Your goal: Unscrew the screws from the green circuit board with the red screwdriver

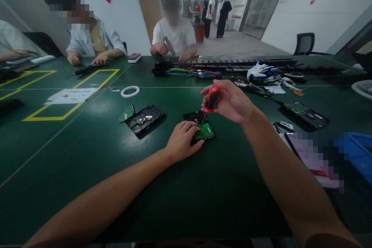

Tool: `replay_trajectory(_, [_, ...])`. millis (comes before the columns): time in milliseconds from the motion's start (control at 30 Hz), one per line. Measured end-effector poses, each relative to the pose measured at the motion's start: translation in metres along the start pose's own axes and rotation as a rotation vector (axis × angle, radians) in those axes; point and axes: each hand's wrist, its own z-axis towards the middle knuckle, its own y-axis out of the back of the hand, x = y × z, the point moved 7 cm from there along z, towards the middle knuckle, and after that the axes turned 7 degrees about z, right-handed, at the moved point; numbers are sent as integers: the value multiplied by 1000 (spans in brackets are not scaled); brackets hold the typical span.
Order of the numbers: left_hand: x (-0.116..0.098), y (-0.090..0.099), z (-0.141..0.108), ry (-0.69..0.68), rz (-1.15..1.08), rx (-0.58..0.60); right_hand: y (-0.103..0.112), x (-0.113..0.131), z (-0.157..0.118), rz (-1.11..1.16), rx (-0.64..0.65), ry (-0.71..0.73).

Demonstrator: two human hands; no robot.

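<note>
In front of me a hard drive (192, 116) lies on the green table with its green circuit board (205, 131) facing up. My left hand (183, 139) is wrapped over the drive's left side, fingers on the board and thumb along the near edge, which hides part of it. A red and black screwdriver (213, 99) is gripped by its handle in my right hand (234, 102). It stands nearly upright, and its tip reaches down to the board beside my left fingers; the exact contact point is too small to make out.
Left of my hands lies another hard drive (145, 120) with a loose green board (126, 113) at its edge. A white ring (130, 92) is beyond it. At right are a third drive (305, 116), a blue bin (359, 155) and gloves (263, 71). Two people sit across.
</note>
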Motion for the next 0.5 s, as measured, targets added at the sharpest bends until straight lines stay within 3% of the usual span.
replay_trajectory(233, [2, -2, 0, 8, -3, 1, 5, 4, -3, -94, 13, -13])
replay_trajectory(500, [0, 1, 0, 7, -7, -1, -9, -5, 3, 23, 63, 83])
